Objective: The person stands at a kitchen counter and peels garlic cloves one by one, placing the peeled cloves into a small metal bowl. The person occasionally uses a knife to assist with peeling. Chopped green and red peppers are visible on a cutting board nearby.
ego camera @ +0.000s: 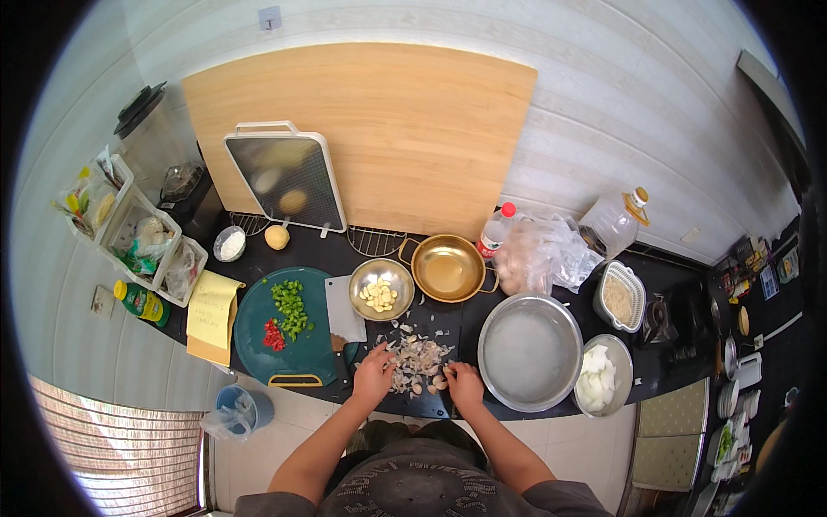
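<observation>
A loose pile of garlic cloves and skins (418, 358) lies on the black countertop before me. My left hand (373, 371) rests at the pile's left side; whether its curled fingers hold anything cannot be told. At the right edge, my right hand (465, 382) has its fingertips at a garlic clove; its grip is unclear. Behind the pile, a steel bowl (381, 263) holds peeled garlic cloves (378, 295). To the left, a cleaver (345, 309) lies partly over a round green cutting board (252, 349) with chopped green peppers (291, 309) and chopped red peppers (274, 336).
A brass-coloured pan (448, 267) stands behind. On the right are a large steel basin (530, 352) of cloudy liquid, a bowl of white pieces (597, 380) and a white basket (620, 297). A yellow notepad (212, 310) lies left; a blue bin (258, 410) stands below.
</observation>
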`<action>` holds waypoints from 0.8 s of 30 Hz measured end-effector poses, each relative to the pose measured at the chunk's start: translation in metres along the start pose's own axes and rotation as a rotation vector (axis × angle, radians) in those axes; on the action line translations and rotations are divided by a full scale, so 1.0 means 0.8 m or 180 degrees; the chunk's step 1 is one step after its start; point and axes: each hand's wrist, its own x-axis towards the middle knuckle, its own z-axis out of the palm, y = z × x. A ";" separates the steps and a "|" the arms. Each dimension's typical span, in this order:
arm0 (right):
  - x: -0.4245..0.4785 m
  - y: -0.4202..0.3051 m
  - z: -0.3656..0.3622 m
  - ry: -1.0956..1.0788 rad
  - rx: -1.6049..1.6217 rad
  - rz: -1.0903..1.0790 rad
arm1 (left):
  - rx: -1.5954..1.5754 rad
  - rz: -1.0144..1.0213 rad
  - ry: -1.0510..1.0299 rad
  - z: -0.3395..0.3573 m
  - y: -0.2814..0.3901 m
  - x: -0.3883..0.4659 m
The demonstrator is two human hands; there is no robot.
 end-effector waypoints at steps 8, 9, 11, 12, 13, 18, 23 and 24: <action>-0.011 -0.045 -0.020 0.0047 0.1138 0.0126 | -0.0703 -0.0357 -0.0391 0.037 0.029 -0.027; -0.011 -0.048 -0.016 0.0069 0.1384 0.0069 | -0.0829 -0.0441 -0.0439 0.040 0.033 -0.029; -0.012 -0.055 -0.012 -0.0166 0.1865 0.0175 | -0.1338 -0.0613 -0.0450 0.047 0.034 -0.031; -0.015 -0.062 -0.015 -0.0289 0.1999 0.0283 | -0.1672 -0.0735 -0.0408 0.051 0.035 -0.032; -0.016 -0.067 -0.016 -0.0414 0.2133 0.0392 | -0.2006 -0.0855 -0.0364 0.052 0.033 -0.032; -0.015 -0.067 -0.004 -0.0543 0.3040 0.0044 | -0.2581 -0.1172 -0.0371 0.039 0.025 -0.030; -0.005 -0.081 -0.026 -0.1032 0.3258 0.0553 | -0.2116 -0.0836 -0.0122 0.035 0.015 -0.033; -0.003 -0.080 -0.027 -0.1056 0.3161 0.0530 | -0.1902 -0.0724 -0.0099 0.030 0.020 -0.033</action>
